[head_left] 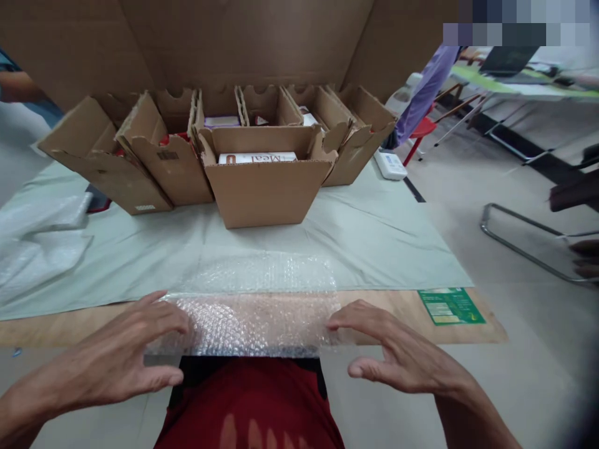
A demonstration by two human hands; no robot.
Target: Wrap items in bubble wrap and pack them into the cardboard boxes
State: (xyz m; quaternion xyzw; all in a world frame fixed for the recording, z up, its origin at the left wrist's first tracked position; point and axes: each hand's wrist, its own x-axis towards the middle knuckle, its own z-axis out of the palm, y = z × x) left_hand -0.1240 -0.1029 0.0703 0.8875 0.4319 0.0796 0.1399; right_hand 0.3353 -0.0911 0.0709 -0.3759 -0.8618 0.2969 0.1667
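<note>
A clear sheet of bubble wrap (257, 305) lies flat across the near edge of the wooden table (56, 327) and a pale green cloth (374, 237). My left hand (126, 355) rests at the sheet's left edge, fingers spread and touching it. At the sheet's right edge my right hand (393, 349) has its fingers stretched out, the fingertips on the wrap. Neither hand holds anything. Just behind the sheet stands an open cardboard box (266, 178) with a white carton (257, 158) inside.
Several more open cardboard boxes (140, 149) stand in a row behind, against a tall cardboard wall (234, 43). White plastic wrapping (42, 231) lies at the left. A green label (452, 305) sits at the table's right end. Chairs and another person's sleeve (425, 87) are at the right.
</note>
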